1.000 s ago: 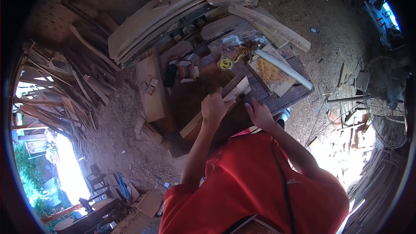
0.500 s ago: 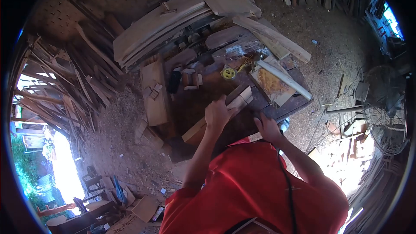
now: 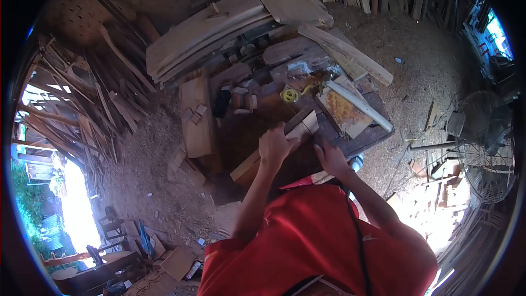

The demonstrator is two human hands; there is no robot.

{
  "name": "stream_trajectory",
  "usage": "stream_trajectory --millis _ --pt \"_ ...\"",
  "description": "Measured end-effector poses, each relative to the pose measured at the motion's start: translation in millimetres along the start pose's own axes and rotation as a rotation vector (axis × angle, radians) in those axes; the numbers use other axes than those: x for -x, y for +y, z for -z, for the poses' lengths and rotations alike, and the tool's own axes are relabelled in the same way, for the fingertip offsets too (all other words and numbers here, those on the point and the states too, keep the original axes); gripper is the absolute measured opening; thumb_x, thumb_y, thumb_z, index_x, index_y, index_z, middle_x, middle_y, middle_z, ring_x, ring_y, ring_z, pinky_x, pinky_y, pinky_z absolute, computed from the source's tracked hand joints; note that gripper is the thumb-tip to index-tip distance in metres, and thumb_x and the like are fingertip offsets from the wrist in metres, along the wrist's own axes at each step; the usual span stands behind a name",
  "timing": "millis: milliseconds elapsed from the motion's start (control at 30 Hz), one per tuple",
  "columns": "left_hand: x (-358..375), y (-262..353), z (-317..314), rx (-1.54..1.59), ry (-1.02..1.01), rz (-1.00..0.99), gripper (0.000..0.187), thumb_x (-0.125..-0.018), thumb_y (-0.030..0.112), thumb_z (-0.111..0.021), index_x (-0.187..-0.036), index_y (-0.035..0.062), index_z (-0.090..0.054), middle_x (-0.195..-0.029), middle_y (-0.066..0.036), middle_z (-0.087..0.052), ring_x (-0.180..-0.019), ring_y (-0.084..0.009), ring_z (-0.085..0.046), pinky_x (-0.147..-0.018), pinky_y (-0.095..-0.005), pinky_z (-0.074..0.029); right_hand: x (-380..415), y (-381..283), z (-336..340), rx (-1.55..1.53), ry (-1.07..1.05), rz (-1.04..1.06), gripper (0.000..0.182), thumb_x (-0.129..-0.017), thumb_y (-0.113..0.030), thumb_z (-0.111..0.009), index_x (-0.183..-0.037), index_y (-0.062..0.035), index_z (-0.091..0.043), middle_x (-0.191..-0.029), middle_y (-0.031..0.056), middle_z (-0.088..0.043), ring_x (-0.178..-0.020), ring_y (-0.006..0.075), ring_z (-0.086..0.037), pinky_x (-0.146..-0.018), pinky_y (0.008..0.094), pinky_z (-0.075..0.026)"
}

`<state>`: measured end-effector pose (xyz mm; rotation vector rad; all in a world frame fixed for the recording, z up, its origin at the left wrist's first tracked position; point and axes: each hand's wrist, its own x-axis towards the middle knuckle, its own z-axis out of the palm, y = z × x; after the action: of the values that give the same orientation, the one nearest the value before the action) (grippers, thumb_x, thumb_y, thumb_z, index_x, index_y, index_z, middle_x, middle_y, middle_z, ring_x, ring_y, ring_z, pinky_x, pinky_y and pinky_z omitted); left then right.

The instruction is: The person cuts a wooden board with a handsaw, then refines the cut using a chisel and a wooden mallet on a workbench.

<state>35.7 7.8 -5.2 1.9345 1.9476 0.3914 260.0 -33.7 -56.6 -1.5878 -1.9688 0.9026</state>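
Observation:
My left hand is closed over a pale wooden strip lying slantwise on the dark work table. Its far right end shows beyond my fingers, with a thin dark line across it. Just below that end is my right hand, its fingers curled; what they hold is too dark to make out. A yellow tape measure lies beyond the strip. Small wooden blocks and a dark object sit farther left on the table.
At the table's right lie a stained board and a long pale bar. Large planks are stacked behind. A wooden box-like piece stands at the left edge. A wire-cage fan is at far right; scrap wood leans left.
My right hand has moved a little up and left, closer to the end of the wooden strip. My left hand stays in place on the strip. The view has shifted slightly.

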Motion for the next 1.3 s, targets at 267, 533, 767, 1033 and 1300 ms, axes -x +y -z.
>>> stream_trajectory --millis 267,533,767,1033,1300 --pt "10.3 5.1 -4.7 0.031 -0.007 0.04 0.05 -0.074 0.039 -0.092 -0.107 0.0065 -0.071 -0.093 -0.02 -0.077 -0.091 -0.0417 -0.077 -0.078 -0.0494 -0.063 -2.3 2.0 -5.3 0.021 -0.032 -0.062 0.043 -0.11 -0.04 -0.053 -0.124 0.0002 -0.057 -0.089 0.0364 -0.069 -0.089 0.0593 -0.067 -0.079 0.066 -0.055" --pt "12.1 11.3 -5.4 0.05 0.102 -0.024 0.046 -0.081 0.044 -0.087 -0.105 0.0086 -0.07 -0.092 -0.02 -0.077 -0.09 -0.0425 -0.076 -0.079 -0.0518 -0.062 0.0 1.7 3.5 0.134 -0.099 -0.145 0.053 -0.111 -0.044 -0.05 -0.138 0.0018 -0.052 -0.09 0.0359 -0.071 -0.089 0.058 -0.069 -0.081 0.0657 -0.057" --pt "14.5 9.6 -7.8 -0.03 0.034 -0.016 0.049 -0.079 0.045 -0.088 -0.108 0.0103 -0.07 -0.092 -0.018 -0.078 -0.09 -0.0387 -0.077 -0.078 -0.0502 -0.062 20.5 19.8 0.1 0.111 -0.055 -0.071 0.049 -0.111 -0.045 -0.049 -0.131 -0.0004 -0.054 -0.087 0.0355 -0.071 -0.087 0.0585 -0.069 -0.079 0.067 -0.056" --pt "3.0 1.2 -0.9 -0.017 0.013 -0.002 0.052 -0.076 0.045 -0.091 -0.109 0.0087 -0.073 -0.098 -0.019 -0.078 -0.094 -0.0395 -0.077 -0.081 -0.0489 -0.062 33.1 36.9 -9.6 0.142 0.053 -0.038 0.042 -0.109 -0.041 -0.053 -0.123 -0.0011 -0.057 -0.087 0.0353 -0.07 -0.083 0.0595 -0.067 -0.078 0.068 -0.053" --pt "9.0 6.0 -2.7 0.004 0.039 -0.02 0.052 -0.078 0.044 -0.089 -0.111 0.0089 -0.073 -0.095 -0.018 -0.079 -0.093 -0.0393 -0.077 -0.08 -0.0488 -0.062 26.8 17.3 -3.6 0.107 -0.01 -0.071 0.048 -0.11 -0.043 -0.051 -0.129 0.0011 -0.054 -0.089 0.0356 -0.071 -0.087 0.0585 -0.069 -0.078 0.0656 -0.057"
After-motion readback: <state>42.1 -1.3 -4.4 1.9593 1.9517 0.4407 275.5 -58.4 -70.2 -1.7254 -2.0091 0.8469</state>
